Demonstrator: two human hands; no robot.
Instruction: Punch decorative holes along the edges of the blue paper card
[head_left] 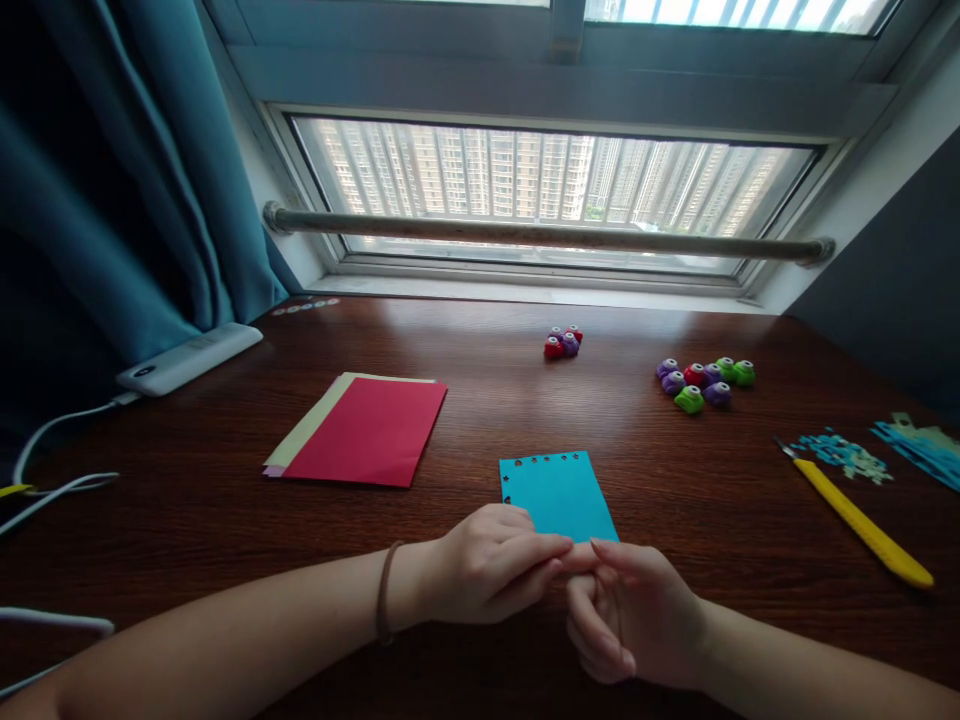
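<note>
A blue sheet of paper (561, 495) with small punched shapes along its far and left edges lies in front of me. My left hand (491, 568) covers its near left part, with the fingers closed and bent inward. My right hand (637, 612) meets it at the paper's near edge. The right index finger reaches to the left fingertips, its thumb presses in from above, and the other fingers curl. Anything pinched between the fingertips is hidden.
Red paper (367, 430) lies on other sheets at left. Small coloured craft punches (705, 380) and another punch cluster (564, 342) sit farther back. At right are a yellow-handled tool (862, 525), paper bits (844, 455) and blue strips (919, 450). A white power bank (195, 358) stands left.
</note>
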